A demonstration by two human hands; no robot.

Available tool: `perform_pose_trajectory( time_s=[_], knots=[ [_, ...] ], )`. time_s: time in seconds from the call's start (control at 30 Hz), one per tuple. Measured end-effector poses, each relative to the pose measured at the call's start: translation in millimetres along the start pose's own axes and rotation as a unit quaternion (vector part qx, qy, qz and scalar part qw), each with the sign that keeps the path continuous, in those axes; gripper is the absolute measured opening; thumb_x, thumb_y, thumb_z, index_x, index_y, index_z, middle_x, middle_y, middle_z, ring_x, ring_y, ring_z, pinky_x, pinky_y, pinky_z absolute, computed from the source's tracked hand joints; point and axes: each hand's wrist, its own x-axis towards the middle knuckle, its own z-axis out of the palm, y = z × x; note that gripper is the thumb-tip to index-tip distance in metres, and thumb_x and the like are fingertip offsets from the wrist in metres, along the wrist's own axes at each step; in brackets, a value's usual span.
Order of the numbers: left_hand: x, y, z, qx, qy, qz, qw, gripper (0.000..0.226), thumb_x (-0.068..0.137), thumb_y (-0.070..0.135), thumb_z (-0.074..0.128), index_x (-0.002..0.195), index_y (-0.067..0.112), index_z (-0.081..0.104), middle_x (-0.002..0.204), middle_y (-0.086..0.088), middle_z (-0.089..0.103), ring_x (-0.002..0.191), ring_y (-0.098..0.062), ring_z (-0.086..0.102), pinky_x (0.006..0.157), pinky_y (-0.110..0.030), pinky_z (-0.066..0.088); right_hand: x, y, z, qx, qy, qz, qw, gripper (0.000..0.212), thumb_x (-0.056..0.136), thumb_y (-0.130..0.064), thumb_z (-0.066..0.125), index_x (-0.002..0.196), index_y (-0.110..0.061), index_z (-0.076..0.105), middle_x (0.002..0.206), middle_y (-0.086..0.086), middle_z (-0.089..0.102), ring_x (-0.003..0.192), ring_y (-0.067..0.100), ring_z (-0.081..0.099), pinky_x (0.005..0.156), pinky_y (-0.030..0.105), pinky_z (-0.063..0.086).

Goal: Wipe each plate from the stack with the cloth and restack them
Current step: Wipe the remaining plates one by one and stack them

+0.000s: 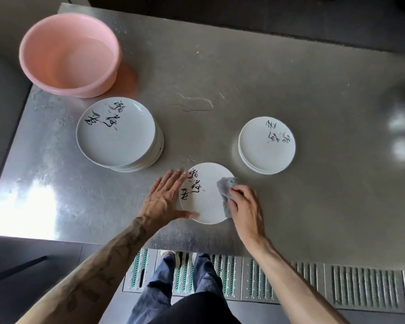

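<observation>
Steel bench [267, 90], wet patches. Pink basin [80, 88] rear L, looks to hold water. L: tall stack [116, 134], white plates w/ black script. R: short stack [265, 146]. Single plate [206, 202] flat, front centre. L hand [164, 197] flat, fingers straight, against its rim. R hand [243, 206] grips grey cloth [225, 188] on its R side.

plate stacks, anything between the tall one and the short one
Only bare steel table between the tall stack and the short stack, in the head view; a puddle lies farther back.
</observation>
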Motion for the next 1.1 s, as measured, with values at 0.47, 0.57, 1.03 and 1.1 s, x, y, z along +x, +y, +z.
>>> perform_pose_trajectory(
  time_s=[0.47,0.57,1.03,1.1],
  knots=[
    [-5.9,10.0,10.4,0.139,0.0,0.088,0.986,0.115,0.083,0.07,0.066,0.164,0.018,0.002,0.171,-0.004,-0.009,0.158,-0.023,-0.007,0.128,-0.053,0.005,12.2,-6.5,4.5,0.045,0.002,0.106,0.993,0.03,0.089,-0.004,0.07,0.118,-0.013,0.074,0.119,-0.001,0.064,0.104,0.027,0.057,0.087,0.028,0.048],
    [-6.4,9.0,11.0,0.164,0.0,0.097,0.982,0.109,0.086,0.075,0.055,0.163,0.015,0.008,0.171,-0.006,-0.006,0.159,-0.025,-0.004,0.129,-0.052,0.006,-1.0,-9.9,6.8,0.063,0.025,0.122,0.99,0.026,0.089,-0.006,0.072,0.114,-0.012,0.075,0.116,-0.001,0.063,0.101,0.024,0.06,0.085,0.023,0.046],
    [-13.8,30.8,24.0,0.236,0.134,0.231,0.934,0.06,0.099,0.042,0.047,0.143,0.002,0.057,0.15,-0.028,0.049,0.139,-0.04,0.05,0.112,-0.055,0.044,-38.0,-34.2,4.0,0.245,0.117,0.248,0.93,0.028,0.082,0.004,0.071,0.104,-0.012,0.077,0.103,-0.002,0.062,0.087,0.011,0.063,0.086,0.029,0.054],
    [-13.3,37.9,16.2,0.229,0.141,0.241,0.933,0.055,0.099,0.037,0.043,0.139,0.003,0.062,0.145,-0.026,0.055,0.134,-0.039,0.056,0.106,-0.056,0.05,-33.8,-30.3,-2.9,0.278,0.146,0.237,0.919,0.026,0.082,0.006,0.071,0.102,-0.009,0.076,0.1,0.0,0.062,0.081,0.011,0.063,0.08,0.029,0.055]
  ],
)
